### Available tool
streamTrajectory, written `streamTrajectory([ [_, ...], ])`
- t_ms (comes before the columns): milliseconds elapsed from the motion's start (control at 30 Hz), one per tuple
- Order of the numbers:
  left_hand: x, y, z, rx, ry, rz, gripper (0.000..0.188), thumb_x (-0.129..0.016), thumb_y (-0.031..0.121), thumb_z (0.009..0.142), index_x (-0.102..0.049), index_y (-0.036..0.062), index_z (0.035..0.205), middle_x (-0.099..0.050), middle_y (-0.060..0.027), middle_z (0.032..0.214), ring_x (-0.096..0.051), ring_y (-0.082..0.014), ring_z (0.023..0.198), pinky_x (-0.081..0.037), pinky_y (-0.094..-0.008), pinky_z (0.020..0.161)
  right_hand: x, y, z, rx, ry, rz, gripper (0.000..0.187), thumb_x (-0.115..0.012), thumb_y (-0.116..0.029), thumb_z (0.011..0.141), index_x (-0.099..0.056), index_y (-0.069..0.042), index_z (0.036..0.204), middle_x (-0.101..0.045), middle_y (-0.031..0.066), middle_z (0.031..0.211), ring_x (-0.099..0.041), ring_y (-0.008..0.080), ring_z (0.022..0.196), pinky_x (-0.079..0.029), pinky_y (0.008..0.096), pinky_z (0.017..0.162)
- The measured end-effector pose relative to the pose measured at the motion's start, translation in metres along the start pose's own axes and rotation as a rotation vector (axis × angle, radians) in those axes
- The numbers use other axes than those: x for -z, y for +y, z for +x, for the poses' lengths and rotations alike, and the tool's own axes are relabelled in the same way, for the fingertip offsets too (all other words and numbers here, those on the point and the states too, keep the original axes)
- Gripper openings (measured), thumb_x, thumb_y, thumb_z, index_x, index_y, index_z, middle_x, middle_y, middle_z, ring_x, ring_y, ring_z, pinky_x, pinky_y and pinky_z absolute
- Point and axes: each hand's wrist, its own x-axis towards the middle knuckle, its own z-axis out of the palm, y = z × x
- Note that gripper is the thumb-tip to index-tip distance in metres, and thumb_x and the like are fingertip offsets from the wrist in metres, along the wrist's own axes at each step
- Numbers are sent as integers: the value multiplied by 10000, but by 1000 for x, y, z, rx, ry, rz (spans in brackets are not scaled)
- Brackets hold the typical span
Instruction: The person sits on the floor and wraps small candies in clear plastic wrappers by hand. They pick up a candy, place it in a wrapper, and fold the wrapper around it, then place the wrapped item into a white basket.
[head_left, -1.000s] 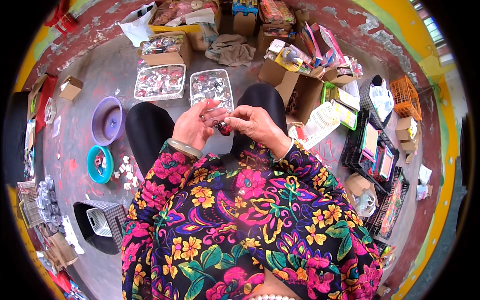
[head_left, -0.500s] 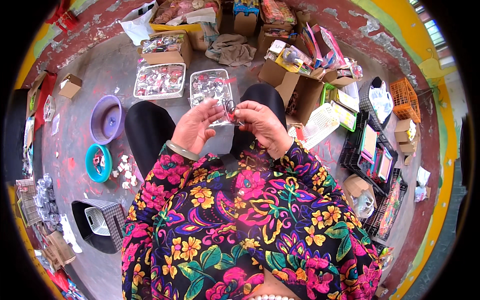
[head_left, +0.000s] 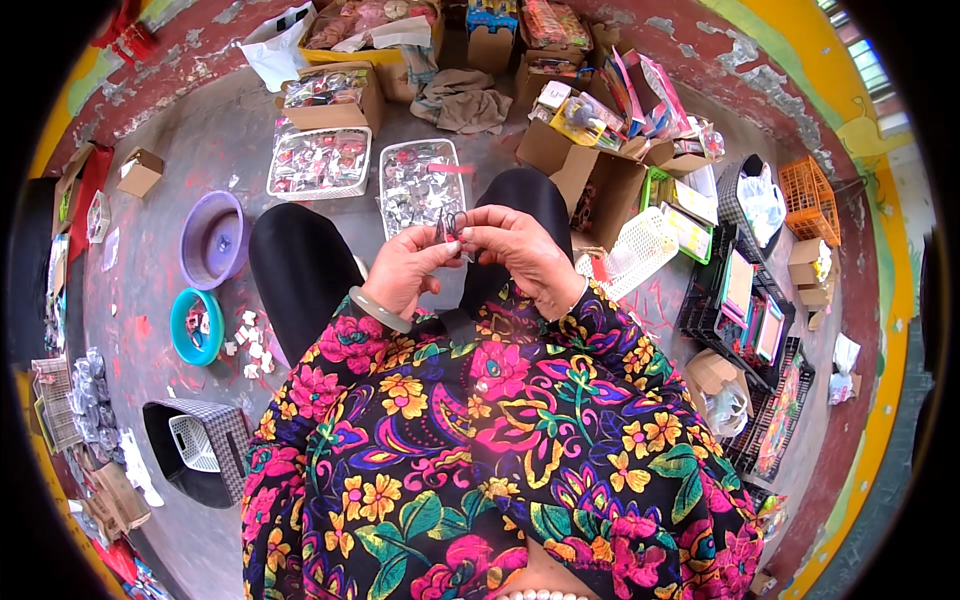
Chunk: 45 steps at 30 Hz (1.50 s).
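Over my lap, my left hand (head_left: 402, 272) and my right hand (head_left: 520, 252) meet with their fingertips pinched together. Between them are thin dark looped bands with a red piece (head_left: 452, 234), like hair ties; their exact kind is too small to make out. Both hands grip this small bundle, and the fingers cover part of it. Just beyond the hands is a white basket (head_left: 384, 190) filled with small clear-wrapped pieces. A similar white basket (head_left: 368, 165) of packets stands to its left.
A purple basin (head_left: 190, 262) and a teal bowl (head_left: 178, 345) stand on the left, with white pieces (head_left: 255, 345) scattered nearby. Cardboard boxes (head_left: 607, 205) and an empty-looking white basket (head_left: 640, 250) are at right. Black crates (head_left: 705, 320) stand farther right, a grey cloth (head_left: 465, 100) lies ahead.
My left hand has moved right and its loosely spread fingers have closed on the bundle beside my right fingertips. The clear film below the hands no longer shows.
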Motion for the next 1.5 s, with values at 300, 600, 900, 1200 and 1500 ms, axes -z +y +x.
streamTrajectory([
  [300,-1,4,-2,-19,-126,130,168,-595,122,836,-572,35,978,-636,-48,860,-632,-126,815,-427,-155,479,5,6,2,15,13,23,168,-653,-151,767,-610,-49,894,-592,-14,819,-512,62,720,-378,202,621],
  [600,6,4,-3,66,-171,34,196,-579,87,832,-570,28,1018,-636,-70,907,-636,-164,835,-464,-178,540,-3,-4,-6,78,-66,-84,156,-659,-120,760,-613,-28,877,-588,-3,788,-507,56,689,-382,196,598],
  [900,-2,14,-6,74,-98,52,298,-584,152,845,-533,50,1121,-617,-39,982,-605,-108,863,-458,-182,530,6,5,-1,74,20,-34,124,-638,-92,780,-620,-6,868,-611,23,768,-529,64,673,-403,201,593],
  [1200,4,16,4,6,-30,-194,248,-545,173,875,-550,23,1073,-613,-55,1017,-594,-104,876,-408,-159,518,-7,-3,-8,84,-56,-86,128,-629,-27,778,-604,18,895,-622,50,820,-573,94,714,-452,216,652],
  [1500,0,11,6,-86,55,-360,218,-524,145,885,-549,-34,1006,-620,-129,932,-618,-142,789,-532,-198,646,-8,6,-4,145,117,96,102,-612,-56,800,-605,8,879,-608,21,829,-529,59,716,-408,198,625],
])
